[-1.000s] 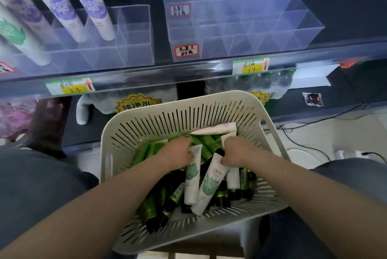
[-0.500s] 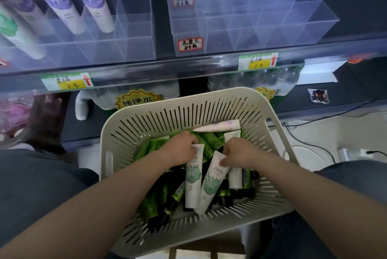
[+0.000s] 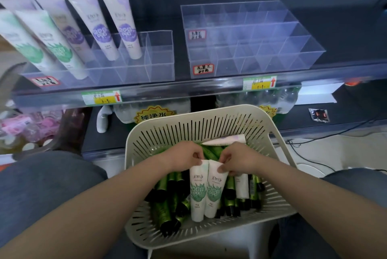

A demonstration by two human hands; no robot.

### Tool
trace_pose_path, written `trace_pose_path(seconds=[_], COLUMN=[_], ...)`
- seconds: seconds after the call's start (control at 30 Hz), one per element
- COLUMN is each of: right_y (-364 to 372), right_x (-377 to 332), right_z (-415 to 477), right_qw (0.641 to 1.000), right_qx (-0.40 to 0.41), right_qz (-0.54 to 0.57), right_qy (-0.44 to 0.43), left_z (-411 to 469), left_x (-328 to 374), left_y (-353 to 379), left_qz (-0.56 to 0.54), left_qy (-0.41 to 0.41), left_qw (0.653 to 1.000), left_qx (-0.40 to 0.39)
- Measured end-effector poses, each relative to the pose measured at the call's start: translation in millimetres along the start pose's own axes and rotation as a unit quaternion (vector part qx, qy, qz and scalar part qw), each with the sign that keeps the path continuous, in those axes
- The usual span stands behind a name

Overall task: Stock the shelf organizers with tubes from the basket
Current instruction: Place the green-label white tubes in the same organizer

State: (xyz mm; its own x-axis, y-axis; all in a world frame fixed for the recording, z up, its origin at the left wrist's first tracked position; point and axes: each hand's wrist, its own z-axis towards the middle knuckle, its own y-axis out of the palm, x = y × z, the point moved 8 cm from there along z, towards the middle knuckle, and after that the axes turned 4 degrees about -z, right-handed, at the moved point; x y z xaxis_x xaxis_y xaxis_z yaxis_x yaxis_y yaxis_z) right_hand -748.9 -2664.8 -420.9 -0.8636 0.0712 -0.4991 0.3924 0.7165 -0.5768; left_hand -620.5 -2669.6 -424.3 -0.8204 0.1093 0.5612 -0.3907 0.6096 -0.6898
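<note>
- Head view, hands: the left hand (image 3: 186,155) now pinches the crimped top of one white tube with green print (image 3: 198,191); the right hand (image 3: 236,159) pinches the top of a second white-green tube (image 3: 215,191). A second ago both hands were lower among the stock, fingers sorting; both have since closed on one tube each.
- Head view, tubes: the two held tubes hang cap-down, side by side and touching, their caps just above or on the pile; contact there cannot be told. Earlier they lay slanted and apart; they are now drawn upright and paired.
- Head view, basket: the slatted basket (image 3: 209,120) holds mostly dark green tubes (image 3: 165,212) with black caps, a further white tube (image 3: 241,187) beside the right hand, and a pale tube with purple print (image 3: 226,140) along the far wall.
- Head view, shelf: the left organizer (image 3: 159,64) carries white-green tubes (image 3: 52,47) in its left compartments and purple-print tubes (image 3: 125,28) further right; its rightmost compartments stand unfilled. The right organizer (image 3: 251,49) shows no tubes. The shelf sits lower in frame than a second ago, which indicates the head has tilted up toward it.
- Assessment: selection appears complete and the lift is under way. The held pair matches the green-print stock at left, so the likely destination is that organizer. Stocking is at an early stage; most basket stock is unplaced.
</note>
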Motion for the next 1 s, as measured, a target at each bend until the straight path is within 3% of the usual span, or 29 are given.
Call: trace_pose_path(seconds=[0.27,0.63,1.0], right_y=[-38.0,-82.4,-129.6], right_x=[-46.3,-135.6,-251.3], right_z=[-21.3,-52.1,-69.8], right_qw=[0.997,0.979,0.939], right_qx=[0.054,0.119,0.213], right_qz=[-0.050,-0.114,-0.175], right_qy=[-0.036,-0.118,-0.206], left_z=[-39.0,-107.5,-171.8], left_x=[20.1,32.0,18.8], left_y=[-49.5,-144.8,-245.7], left_qz=[0.001,0.105,0.142], left_qy=[0.019,0.023,-0.002], left_qw=[0.998,0.975,0.943], left_qx=[0.058,0.195,0.300])
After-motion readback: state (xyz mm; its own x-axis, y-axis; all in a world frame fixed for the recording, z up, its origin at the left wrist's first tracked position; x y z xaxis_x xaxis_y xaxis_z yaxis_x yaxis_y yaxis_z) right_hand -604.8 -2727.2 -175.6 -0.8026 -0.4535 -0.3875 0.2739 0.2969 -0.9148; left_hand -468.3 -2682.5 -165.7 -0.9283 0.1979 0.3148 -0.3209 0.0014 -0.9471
